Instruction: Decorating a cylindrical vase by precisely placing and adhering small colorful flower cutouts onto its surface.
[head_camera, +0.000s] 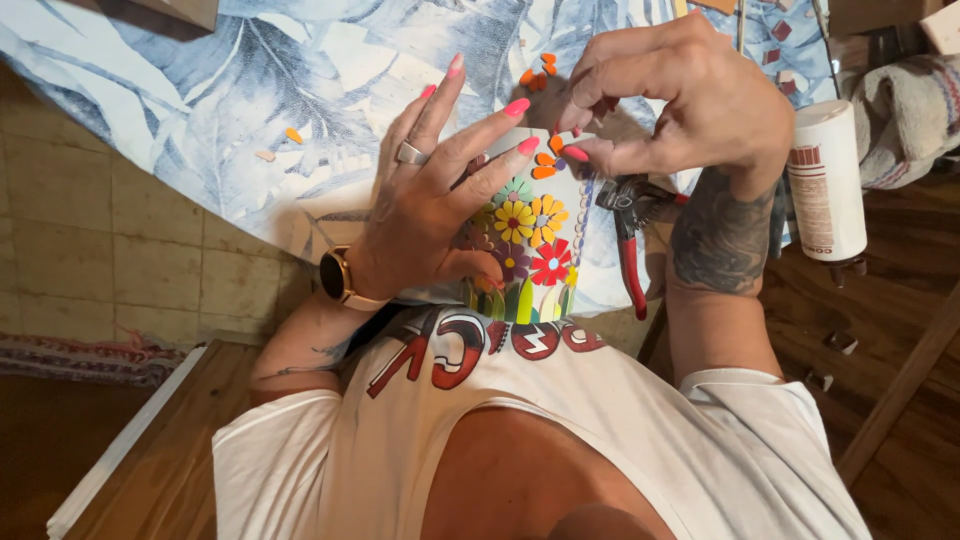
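Cradling a white vessel covered in colourful flower-shaped mosaic pieces (530, 250), the left hand (435, 200) spread open fingers over its side. The right hand (680, 90) pinched a small orange petal piece (556, 143) above that grip; red-handled metal nippers (628, 235) lay just right.

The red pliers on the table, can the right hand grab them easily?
Probably yes. The red pliers lie just under the right hand with nothing covering them, but its fingertips are pinching a small orange piece.
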